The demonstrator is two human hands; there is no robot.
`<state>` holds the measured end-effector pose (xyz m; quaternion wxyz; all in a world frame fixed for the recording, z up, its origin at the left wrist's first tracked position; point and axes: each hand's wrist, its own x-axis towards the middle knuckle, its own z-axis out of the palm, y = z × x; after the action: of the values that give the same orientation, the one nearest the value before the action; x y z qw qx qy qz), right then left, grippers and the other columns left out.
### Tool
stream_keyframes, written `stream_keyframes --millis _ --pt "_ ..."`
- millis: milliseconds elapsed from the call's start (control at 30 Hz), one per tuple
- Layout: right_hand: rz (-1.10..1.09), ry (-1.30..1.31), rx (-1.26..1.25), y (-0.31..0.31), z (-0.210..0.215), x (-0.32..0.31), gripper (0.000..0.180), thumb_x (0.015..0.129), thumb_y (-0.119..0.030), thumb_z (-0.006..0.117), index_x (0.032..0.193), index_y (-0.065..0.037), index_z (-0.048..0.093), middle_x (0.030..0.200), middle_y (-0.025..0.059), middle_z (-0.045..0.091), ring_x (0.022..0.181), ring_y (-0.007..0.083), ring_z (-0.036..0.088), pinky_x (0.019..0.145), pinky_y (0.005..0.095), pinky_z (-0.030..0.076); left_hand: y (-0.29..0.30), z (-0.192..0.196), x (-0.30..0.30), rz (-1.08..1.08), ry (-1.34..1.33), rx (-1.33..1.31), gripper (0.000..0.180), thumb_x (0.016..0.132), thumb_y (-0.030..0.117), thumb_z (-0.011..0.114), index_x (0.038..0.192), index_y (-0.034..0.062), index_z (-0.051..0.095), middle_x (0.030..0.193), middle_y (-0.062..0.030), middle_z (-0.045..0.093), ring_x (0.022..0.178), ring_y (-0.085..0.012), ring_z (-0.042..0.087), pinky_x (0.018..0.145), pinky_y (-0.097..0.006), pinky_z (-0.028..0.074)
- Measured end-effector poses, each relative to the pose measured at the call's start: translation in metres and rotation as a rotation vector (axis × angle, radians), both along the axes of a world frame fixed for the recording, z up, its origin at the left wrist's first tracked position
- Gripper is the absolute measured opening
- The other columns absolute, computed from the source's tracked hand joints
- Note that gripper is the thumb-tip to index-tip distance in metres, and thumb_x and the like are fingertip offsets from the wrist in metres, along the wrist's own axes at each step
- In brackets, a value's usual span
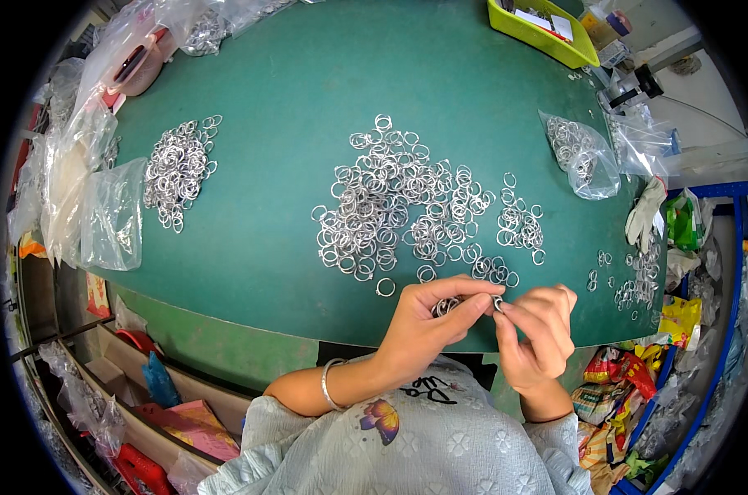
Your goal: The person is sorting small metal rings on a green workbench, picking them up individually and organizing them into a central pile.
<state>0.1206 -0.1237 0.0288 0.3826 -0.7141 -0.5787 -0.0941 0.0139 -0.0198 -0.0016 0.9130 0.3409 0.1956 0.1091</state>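
Near the table's front edge, my left hand (423, 322) is closed around several silver-coloured metal rings (446, 308), which show between its curled fingers. At its thumb and fingertips sits a single ring (498, 304), pinched there. My right hand (541, 334) meets it from the right, thumb and forefinger closed on the same ring. Just beyond my hands lies a large loose heap of similar rings (370, 210). A smaller cluster of rings (520, 224) is to its right, and a separate pile of rings (178, 173) lies far to the left.
Clear plastic bags (114, 214) crowd the left edge of the green table (267, 165). On the right are a bag of rings (584, 157), a white glove (644, 214) and scattered rings (636, 285). A yellow-green tray (547, 45) stands at the far right.
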Motion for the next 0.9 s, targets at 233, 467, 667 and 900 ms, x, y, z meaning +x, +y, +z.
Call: stream_keyframes --millis 233,467,667,900 --pt "-0.017 -0.122 -0.071 -0.001 -0.009 -0.003 0.025 0.057 -0.004 0.071 0.082 -0.004 0.065 0.075 0.0023 0.056 0.069 0.0191 0.050 0.067 0.0341 0.032 -0.003 -0.006 0.003 -0.005 -0.057 0.029 0.027 0.092 0.018 0.044 0.106 -0.0006 0.057 0.072 -0.0010 0.052 0.055 -0.0052 0.040 0.046 -0.018 0.029" --pt "-0.071 0.269 -0.002 0.008 -0.024 0.024 0.014 0.062 0.003 0.067 0.075 -0.001 0.063 0.079 0.0088 0.058 0.074 0.0229 0.051 0.066 0.0301 0.041 -0.003 -0.018 0.005 0.089 0.054 -0.228 0.026 0.092 0.021 0.042 0.096 0.0009 0.057 0.071 -0.0017 0.052 0.056 -0.0060 0.042 0.045 -0.019 0.030" --pt "-0.156 -0.011 -0.211 0.038 -0.035 0.061 0.019 0.070 0.000 0.062 0.089 0.000 0.061 0.086 0.0092 0.058 0.081 0.0260 0.051 0.070 0.0330 0.039 0.002 -0.025 0.003 0.007 -0.057 -0.397 0.023 0.091 0.020 0.045 0.096 0.0009 0.056 0.067 -0.0010 0.048 0.053 -0.0057 0.039 0.043 -0.018 0.028" --pt "-0.160 -0.030 -0.373 0.051 -0.061 0.086 0.016 0.070 -0.004 0.063 0.086 -0.005 0.062 0.085 0.0058 0.055 0.082 0.0236 0.048 0.074 0.0334 0.034 0.003 -0.025 0.003 -0.071 -0.020 -0.282 0.022 0.088 0.015 0.051 0.104 0.0011 0.057 0.068 -0.0001 0.047 0.054 -0.0050 0.039 0.043 -0.018 0.028"
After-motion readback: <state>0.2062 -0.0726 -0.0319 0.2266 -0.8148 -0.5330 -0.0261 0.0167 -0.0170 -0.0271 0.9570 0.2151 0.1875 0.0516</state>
